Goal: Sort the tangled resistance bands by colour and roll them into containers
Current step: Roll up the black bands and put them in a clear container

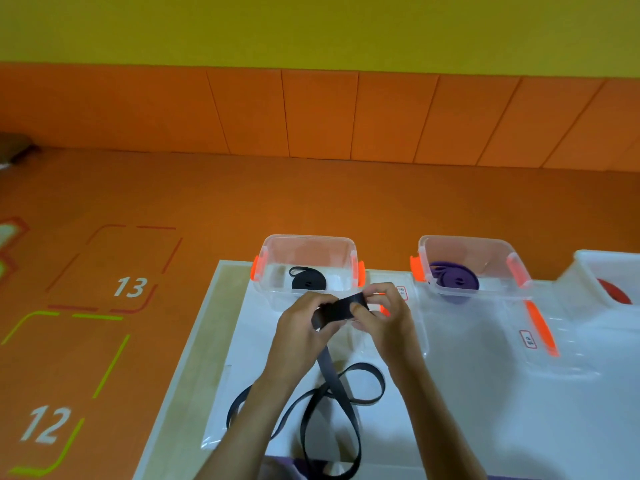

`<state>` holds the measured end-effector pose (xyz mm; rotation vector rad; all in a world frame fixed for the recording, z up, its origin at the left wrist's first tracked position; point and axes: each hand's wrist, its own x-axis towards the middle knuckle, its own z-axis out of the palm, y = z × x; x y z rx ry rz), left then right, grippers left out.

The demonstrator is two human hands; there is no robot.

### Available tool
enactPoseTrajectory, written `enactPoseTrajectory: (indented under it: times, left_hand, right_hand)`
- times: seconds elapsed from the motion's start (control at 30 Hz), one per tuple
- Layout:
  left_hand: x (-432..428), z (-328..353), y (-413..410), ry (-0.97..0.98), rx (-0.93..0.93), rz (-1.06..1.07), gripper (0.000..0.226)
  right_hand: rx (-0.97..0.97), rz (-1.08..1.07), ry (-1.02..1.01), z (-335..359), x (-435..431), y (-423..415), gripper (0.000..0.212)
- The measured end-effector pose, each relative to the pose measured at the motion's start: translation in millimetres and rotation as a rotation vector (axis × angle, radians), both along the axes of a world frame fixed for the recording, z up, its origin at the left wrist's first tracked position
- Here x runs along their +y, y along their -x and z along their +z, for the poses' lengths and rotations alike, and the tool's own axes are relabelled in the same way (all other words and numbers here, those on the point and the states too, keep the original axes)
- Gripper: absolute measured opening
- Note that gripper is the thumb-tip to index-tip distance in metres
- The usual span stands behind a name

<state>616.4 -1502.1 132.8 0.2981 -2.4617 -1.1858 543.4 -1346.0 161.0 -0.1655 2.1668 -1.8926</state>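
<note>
Black resistance band (341,308): held up flat between both hands, just in front of the left clear container; trailing down from there into loose, crossed loops (329,403) on the white table (485,410), toward the near edge.
Left hand (304,323): curled round the band's folded end, gripping it.
Right hand (384,306): pinching the strip between thumb and fingertips, just beside the left.
Step in hand: most likely starting the roll of this band.
Doing it well: keep the first turns tight and the edges flush; turn the core with one hand and feed the strip with the other; hold light tension without stretching; undo the crossing in the loops before it reaches the roll.
Destination: clear container with orange latches (346,241), already holding one rolled black band (306,280).
Neighbours: second clear container (464,239) with a purple roll (453,278) to the right; farther right a white bin (588,258) with something red (614,292), partly cut off.
Risk: likely springing open on release unless set down snugly.
</note>
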Motion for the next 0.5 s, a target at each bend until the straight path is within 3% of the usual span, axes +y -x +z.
enactPoseTrajectory:
  times: [0.13, 0.3, 0.37, 0.5]
  left_hand:
    - [5, -7, 6, -0.058, 0.006, -0.032, 0.037]
    - [8, 5, 12, -0.324, 0.025, -0.084, 0.033]
    - [8, 10, 15, -0.371, 0.045, -0.095, 0.033]
    - [9, 11, 18, -0.434, 0.067, -0.073, 0.034]
  right_hand:
    - [-0.136, -0.053, 0.053, -3, 3, 0, 0.019]
    - [-0.558, -0.075, 0.536, -4, 9, 4, 0.021]
    - [-0.671, -0.044, 0.639, -1, 7, 5, 0.019]
    - [-0.661, 0.004, 0.537, -3, 5, 10, 0.01]
